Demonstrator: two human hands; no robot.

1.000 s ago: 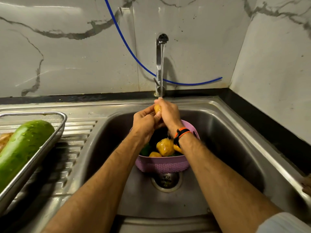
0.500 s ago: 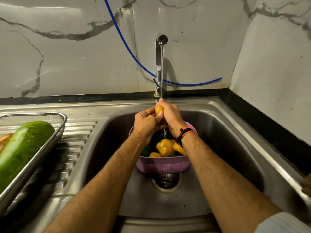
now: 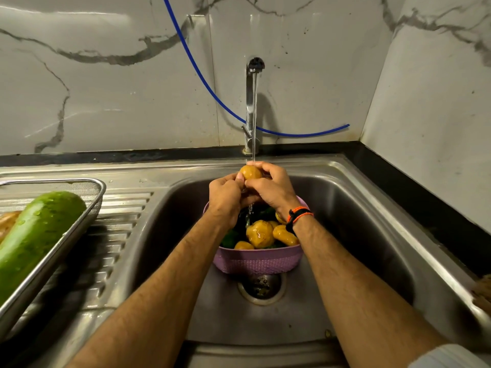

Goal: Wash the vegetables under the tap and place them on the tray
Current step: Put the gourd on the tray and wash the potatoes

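Steel sink (image 3: 372, 208) under marble wall: tap (image 3: 249, 102) running. Left hand (image 3: 225, 197) and right hand (image 3: 273, 187) are gripping one potato (image 3: 250, 172) in curled fingers under the stream, above a purple basket (image 3: 257, 260) holding more vegetables. Tray (image 3: 66, 235) at the sink's left edge is carrying a green gourd (image 3: 37, 235).

You find no readable text, label, brand, number or sign on any surface in your view; nothing to enter under this heading.
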